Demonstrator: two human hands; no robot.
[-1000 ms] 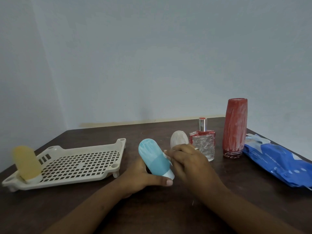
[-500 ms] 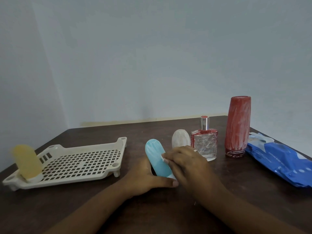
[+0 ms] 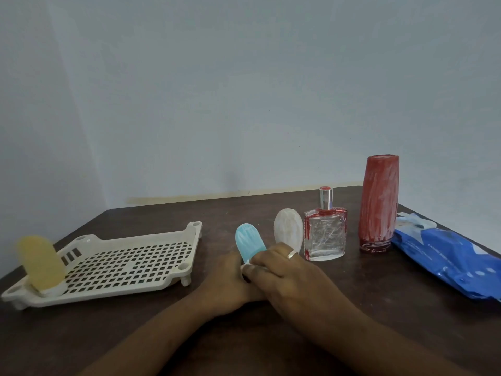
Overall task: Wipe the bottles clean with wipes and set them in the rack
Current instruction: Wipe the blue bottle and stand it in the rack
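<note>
Dark wooden table (image 3: 379, 316) meets a pale wall (image 3: 244, 104). At lower centre the left hand (image 3: 225, 284) grips the blue bottle (image 3: 248, 241) from underneath, and the right hand (image 3: 287, 278) curls over its lower end. Just to the right stand a white bottle (image 3: 288, 230), a clear perfume bottle (image 3: 325, 237) and a red bottle (image 3: 378, 204), then the wipes pack (image 3: 444, 256). At lower left, the rack (image 3: 135, 236) holds a yellow bottle (image 3: 40, 260).

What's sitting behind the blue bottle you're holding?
A white oval bottle stands on the table just behind and right of the blue bottle. Its base is covered by the right hand, so whether they touch cannot be seen.
</note>
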